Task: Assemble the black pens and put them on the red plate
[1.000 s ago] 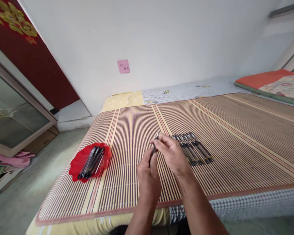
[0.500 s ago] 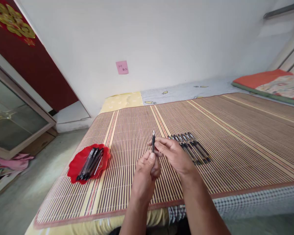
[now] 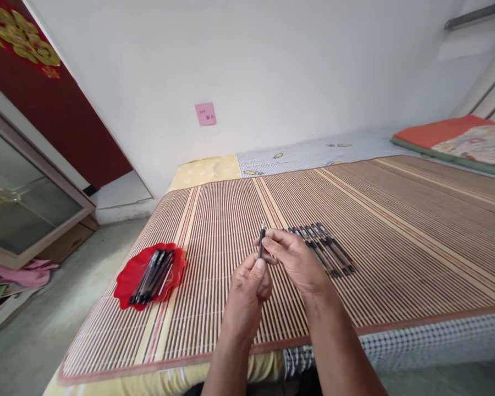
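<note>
The left hand (image 3: pixel 247 289) is closed, with its fingers curled in and its thumb laid along the lower part of a dark pen (image 3: pixel 262 242), so this hand has a hold of it. The right hand (image 3: pixel 297 258) is partly closed: its thumb and fingertips pinch the same pen a little higher, near to the silvery tip, and the palm looks turned inward. The pen stands tilted, with the tip pointing up and away from the person, and it is between the two hands, over the striped mat (image 3: pixel 214 220). How the lower end of the pen looks, I cannot tell, because the left hand covers it. Just beyond the right hand, on its right side, a row of pens (image 3: pixel 330 250) lies on the mat, side by side and almost parallel; the near left part of this row is hidden behind the hand. Well apart on the left side there is a red plate (image 3: pixel 126 275) with a wavy rim, and in it lies a bundle of dark pens (image 3: pixel 152 278), together with one thin white piece (image 3: pixel 164 280). Behind the mat rises a white wall (image 3: pixel 292 71), on which a pink note (image 3: pixel 205 114) is stuck, with some handwriting
</note>
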The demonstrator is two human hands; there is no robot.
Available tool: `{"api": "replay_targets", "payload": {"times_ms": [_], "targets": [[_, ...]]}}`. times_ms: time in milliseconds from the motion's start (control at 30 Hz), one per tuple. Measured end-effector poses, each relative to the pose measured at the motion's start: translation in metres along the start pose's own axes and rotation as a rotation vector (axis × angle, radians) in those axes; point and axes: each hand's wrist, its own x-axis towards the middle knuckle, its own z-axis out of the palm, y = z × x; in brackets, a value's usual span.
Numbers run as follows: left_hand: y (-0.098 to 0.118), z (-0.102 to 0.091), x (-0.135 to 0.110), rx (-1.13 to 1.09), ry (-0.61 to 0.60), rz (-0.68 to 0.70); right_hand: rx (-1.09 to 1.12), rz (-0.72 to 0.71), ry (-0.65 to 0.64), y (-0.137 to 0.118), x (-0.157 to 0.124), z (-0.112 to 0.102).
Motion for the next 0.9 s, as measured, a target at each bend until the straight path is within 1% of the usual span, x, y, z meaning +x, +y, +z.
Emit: {"api": "replay_targets", "payload": {"times_ms": [167,300,400,467,533,600,667,800,900], "targets": [[-0.002,-0.001,0.001,0.027,0.043,0.018,0.019,0.007,0.006,-0.003,0.0,0.002],[-0.004,-0.001,0.001,0.069,0.078,0.026,0.011,0.023,0.029,0.0,0.001,-0.001],[-0.004,-0.002,0.001,0.117,0.06,0.006,-0.018,-0.02,0.123,0.003,0.003,-0.006],[-0.005,-0.003,0.001,0.178,0.062,-0.001,-0.001,-0.068,0.216,0.004,0.005,-0.009],[-0.007,-0.005,0.001,0.243,0.066,-0.006,0.039,-0.096,0.265,0.004,0.005,-0.011],[-0.01,-0.005,0.001,0.271,0.054,-0.026,0.09,-0.092,0.259,0.001,0.005,-0.013],[-0.012,-0.006,0.001,0.244,0.032,-0.054,0.125,-0.067,0.233,-0.002,0.003,-0.015],[-0.014,-0.005,0.0,0.164,0.001,-0.101,0.097,-0.026,0.202,-0.004,0.0,-0.018],[-0.014,-0.005,0.0,0.153,-0.001,-0.108,0.1,-0.025,0.214,-0.005,-0.001,-0.018]]}}
